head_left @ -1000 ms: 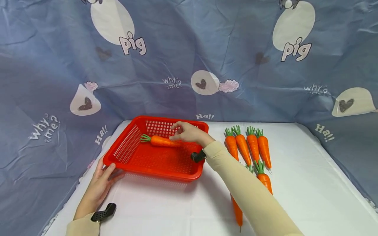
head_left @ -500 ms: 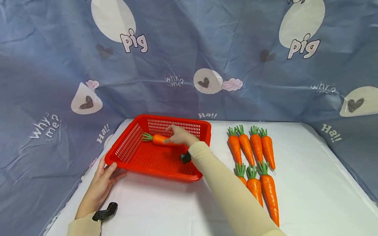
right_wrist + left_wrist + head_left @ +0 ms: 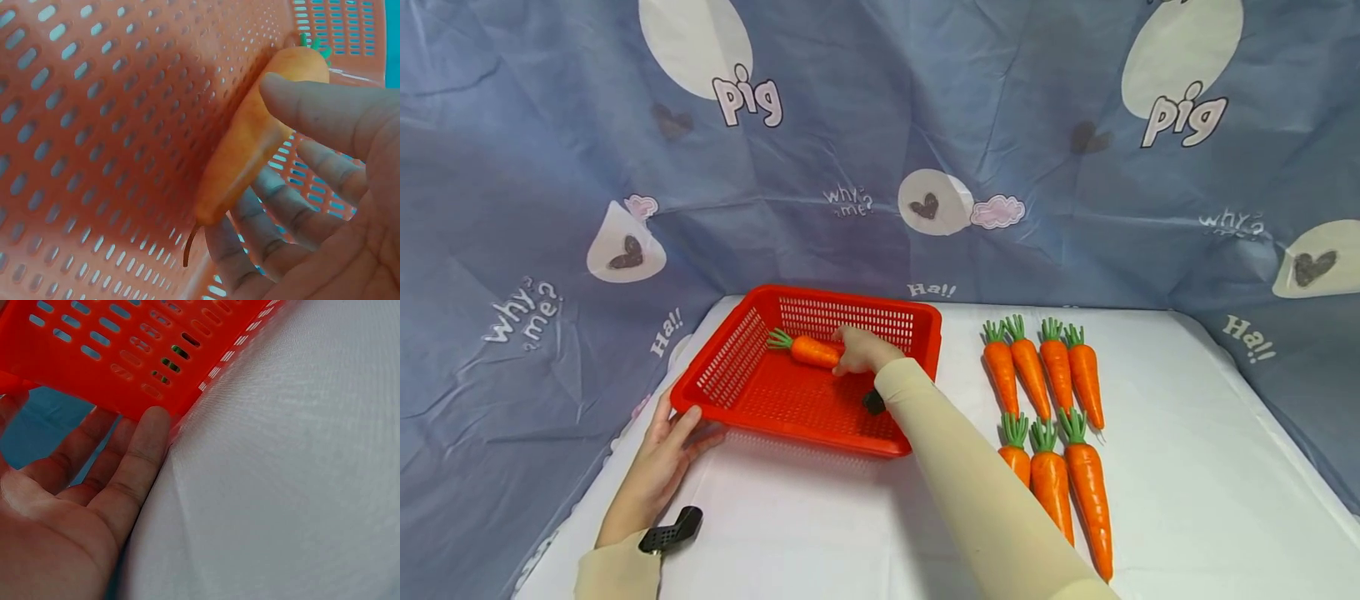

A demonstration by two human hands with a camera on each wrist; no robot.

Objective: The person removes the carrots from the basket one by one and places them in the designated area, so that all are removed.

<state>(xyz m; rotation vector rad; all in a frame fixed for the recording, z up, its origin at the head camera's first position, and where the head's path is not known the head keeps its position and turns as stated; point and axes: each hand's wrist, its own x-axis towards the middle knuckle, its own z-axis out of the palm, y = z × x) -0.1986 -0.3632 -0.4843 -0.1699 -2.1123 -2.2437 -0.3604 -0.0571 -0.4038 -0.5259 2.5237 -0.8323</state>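
Observation:
A carrot (image 3: 814,352) with green leaf stubs lies in the red plastic basket (image 3: 808,440), stubs toward the left. My right hand (image 3: 861,350) reaches in over its tip end. In the right wrist view, the thumb (image 3: 312,109) lies on one side of the carrot (image 3: 253,137) and the fingers on the other, its thin tip poking out below. My left hand (image 3: 658,467) holds the basket's near left corner, thumb at the rim. Fingertips touch the perforated wall low down in the left wrist view.
Several more carrots (image 3: 1086,500) lie in two rows on the white tablecloth (image 3: 1195,467) right of the basket, leaves pointing away from me. The right forearm partly covers the near row. A blue patterned cloth (image 3: 1037,142) hangs behind the table.
My right hand has come down and around the carrot in the basket. The left hand keeps its place at the corner. The head view has shifted slightly.

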